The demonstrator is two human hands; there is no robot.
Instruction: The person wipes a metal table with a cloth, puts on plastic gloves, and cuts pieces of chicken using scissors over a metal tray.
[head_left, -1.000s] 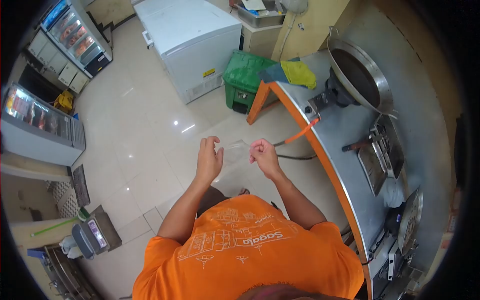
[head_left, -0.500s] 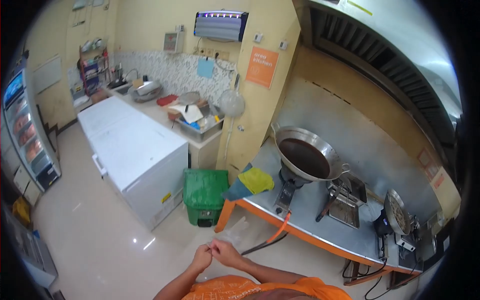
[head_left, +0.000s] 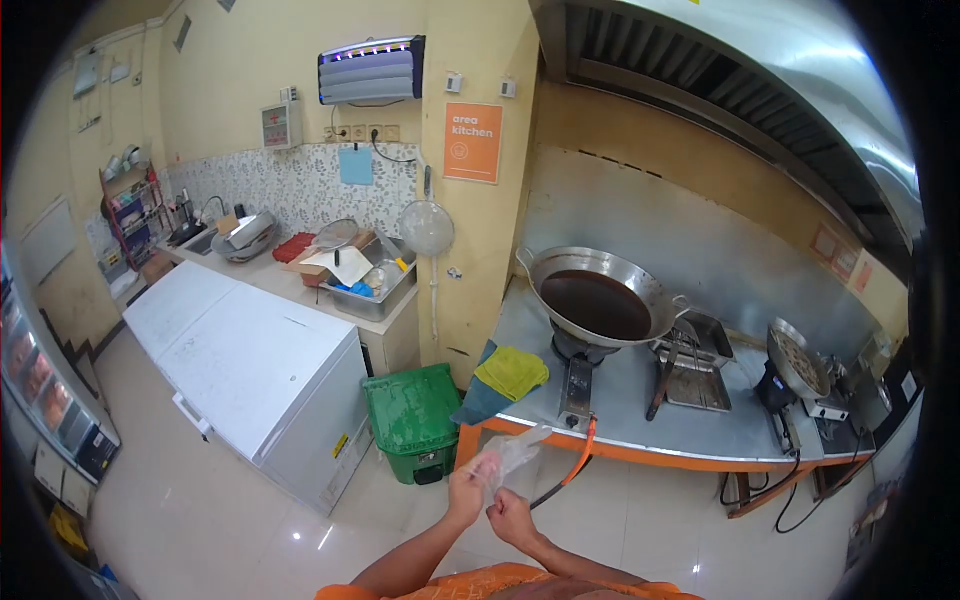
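A clear plastic glove or small bag (head_left: 520,450) is spread above my hands, in front of the steel table's near edge. My left hand (head_left: 468,492) is raised with its fingers partly inside or behind the clear plastic; its fingertips look pinkish through it. Close to its right, my right hand (head_left: 511,517) is closed at the lower edge of the plastic, its fingers curled in. Just beyond the hands, a yellow-green cloth (head_left: 512,373) lies over a blue-grey cloth (head_left: 480,402) on the table corner.
A wok of dark liquid (head_left: 597,304) sits on a burner (head_left: 577,392) with an orange hose (head_left: 583,452). Steel trays (head_left: 697,386) and a second wok (head_left: 797,362) stand further right. A green bin (head_left: 412,418) and white chest freezer (head_left: 250,350) are at the left.
The view has tilted up from the floor to the stove and wall, and turned slightly right. My hands came together, then rose slightly apart, and the clear plastic now stands upright over my left fingers.
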